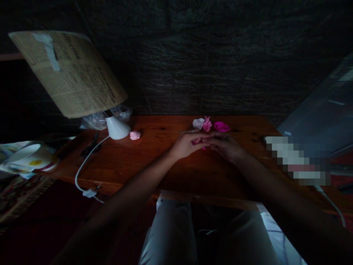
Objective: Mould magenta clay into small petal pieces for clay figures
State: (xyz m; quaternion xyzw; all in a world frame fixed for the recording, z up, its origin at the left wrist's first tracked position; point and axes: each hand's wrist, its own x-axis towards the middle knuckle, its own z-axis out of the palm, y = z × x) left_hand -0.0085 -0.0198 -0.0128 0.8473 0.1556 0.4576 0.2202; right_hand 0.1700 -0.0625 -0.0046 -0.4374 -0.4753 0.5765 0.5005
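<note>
Over the middle of the wooden table [154,158], my left hand [185,144] and my right hand [228,146] meet at the fingertips. Both are closed, fingers bent and pressed together; what they pinch is mostly hidden. A tiny magenta bit [204,148] shows just below the fingers; whether it is held or lies on the table I cannot tell. Right behind the hands are a pale, whitish crumpled piece [198,123], a pink lumpy piece with thin points on top [207,124] and a smooth magenta cupped piece [222,127].
A light pink lump [135,135] sits beside the white base of a lamp [118,128] with a newspaper shade. Its cable [79,173] hangs over the front edge. Dark scissors [91,147] and a paper cup [33,157] are left; a blurred-out object [298,160] lies right.
</note>
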